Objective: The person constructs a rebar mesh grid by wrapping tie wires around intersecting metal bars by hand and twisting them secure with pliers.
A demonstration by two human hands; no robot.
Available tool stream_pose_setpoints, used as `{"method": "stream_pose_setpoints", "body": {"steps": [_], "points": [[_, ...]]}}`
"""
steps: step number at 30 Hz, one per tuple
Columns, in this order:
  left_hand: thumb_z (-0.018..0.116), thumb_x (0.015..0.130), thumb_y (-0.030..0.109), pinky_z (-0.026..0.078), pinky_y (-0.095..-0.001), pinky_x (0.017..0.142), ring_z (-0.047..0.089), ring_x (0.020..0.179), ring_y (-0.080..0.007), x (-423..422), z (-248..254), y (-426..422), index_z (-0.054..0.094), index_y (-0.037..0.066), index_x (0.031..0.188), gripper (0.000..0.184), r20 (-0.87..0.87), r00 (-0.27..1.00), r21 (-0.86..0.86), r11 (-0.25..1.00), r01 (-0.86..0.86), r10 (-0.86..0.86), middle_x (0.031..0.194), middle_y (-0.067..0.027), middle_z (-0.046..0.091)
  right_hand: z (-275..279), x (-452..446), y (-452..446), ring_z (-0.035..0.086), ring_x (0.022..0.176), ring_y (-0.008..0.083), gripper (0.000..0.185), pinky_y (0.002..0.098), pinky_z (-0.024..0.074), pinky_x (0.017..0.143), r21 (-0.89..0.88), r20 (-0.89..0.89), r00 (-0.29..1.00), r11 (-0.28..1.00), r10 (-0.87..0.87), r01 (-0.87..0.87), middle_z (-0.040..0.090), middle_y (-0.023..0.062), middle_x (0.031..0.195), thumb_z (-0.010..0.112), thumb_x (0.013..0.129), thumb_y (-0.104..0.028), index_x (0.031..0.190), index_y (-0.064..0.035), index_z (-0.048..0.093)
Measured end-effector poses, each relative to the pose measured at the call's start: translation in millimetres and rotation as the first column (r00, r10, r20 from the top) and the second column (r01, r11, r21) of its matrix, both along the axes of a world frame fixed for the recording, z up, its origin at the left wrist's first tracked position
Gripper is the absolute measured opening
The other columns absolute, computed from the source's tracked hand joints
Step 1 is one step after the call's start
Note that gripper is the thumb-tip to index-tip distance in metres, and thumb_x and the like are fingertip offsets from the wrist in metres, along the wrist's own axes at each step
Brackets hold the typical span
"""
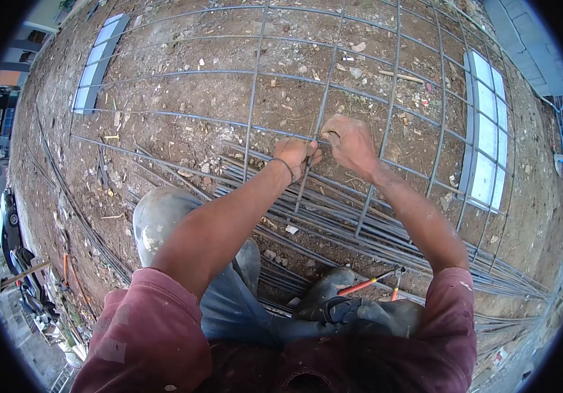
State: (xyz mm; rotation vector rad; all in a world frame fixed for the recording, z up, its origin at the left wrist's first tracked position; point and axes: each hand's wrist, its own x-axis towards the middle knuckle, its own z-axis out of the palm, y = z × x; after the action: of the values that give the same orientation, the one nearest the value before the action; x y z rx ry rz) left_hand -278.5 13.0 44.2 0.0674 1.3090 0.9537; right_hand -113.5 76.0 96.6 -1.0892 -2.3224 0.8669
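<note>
A grid of steel reinforcing bars (pixel 252 111) spans the ground in front of me, raised at both sides on pale blocks. My left hand (pixel 291 156), with a dark band at its wrist, is closed around a bar near a crossing, thumb in front and fingertips on the far side. Just right of that crossing, my right hand (pixel 349 143) is in a pinch, its fingertips beside the bar. Whatever thin thing it may hold is too small to make out. Pincers (pixel 366 285) with red and yellow handles lie by my leg, apart from both hands.
Loose bars (pixel 334 209) lie bundled below the grid, between it and my knees. One pale block (pixel 101 62) stands at the left, another block (pixel 486 131) at the right. Long bars (pixel 78 216) run along the rubble-strewn soil at left. A motorcycle (pixel 22 272) stands farther left.
</note>
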Motion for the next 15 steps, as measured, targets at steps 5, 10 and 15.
{"method": "stream_pose_setpoints", "body": {"steps": [5, 10, 15], "points": [[0.066, 0.099, 0.008, 0.063, -0.0376, 0.075, 0.069, 0.082, -0.0253, -12, -5, 1, 0.062, -0.003, 0.104, 0.013, 0.112, 0.992, 0.040, 0.997, 0.060, -0.064, 0.095, -0.0134, 0.067, -12, 21, -26, 0.058, 0.089, 0.0218, 0.009, 0.0353, 0.0498, 0.074, 0.554, 0.244, 0.925, 0.741, 0.290, -0.379, 0.056, 0.0042, 0.089, 0.066, 0.076, -0.013, 0.084, -0.0091, 0.064], [0.069, 0.099, 0.024, 0.060, -0.0355, 0.070, 0.067, 0.075, -0.0232, -15, 30, 8, 0.064, 0.001, 0.096, 0.024, 0.166, 0.984, -0.098, 0.992, 0.085, -0.068, 0.089, -0.0096, 0.067, -17, 24, -33, 0.055, 0.090, 0.0199, 0.011, 0.0347, 0.0483, 0.074, 0.566, 0.362, 0.864, 0.654, 0.349, -0.502, 0.054, 0.0033, 0.090, 0.065, 0.078, -0.017, 0.084, -0.0085, 0.065], [0.071, 0.099, 0.024, 0.054, -0.0346, 0.059, 0.064, 0.067, -0.0221, -7, -14, 20, 0.064, 0.004, 0.093, 0.022, 0.012, 0.999, -0.124, 0.992, 0.033, -0.032, 0.079, -0.0074, 0.065, -27, 23, -43, 0.057, 0.093, 0.0214, 0.018, 0.0364, 0.0482, 0.075, 0.497, 0.513, 0.784, 0.624, 0.350, -0.603, 0.055, 0.0053, 0.091, 0.065, 0.081, -0.016, 0.094, -0.0042, 0.069]]}}
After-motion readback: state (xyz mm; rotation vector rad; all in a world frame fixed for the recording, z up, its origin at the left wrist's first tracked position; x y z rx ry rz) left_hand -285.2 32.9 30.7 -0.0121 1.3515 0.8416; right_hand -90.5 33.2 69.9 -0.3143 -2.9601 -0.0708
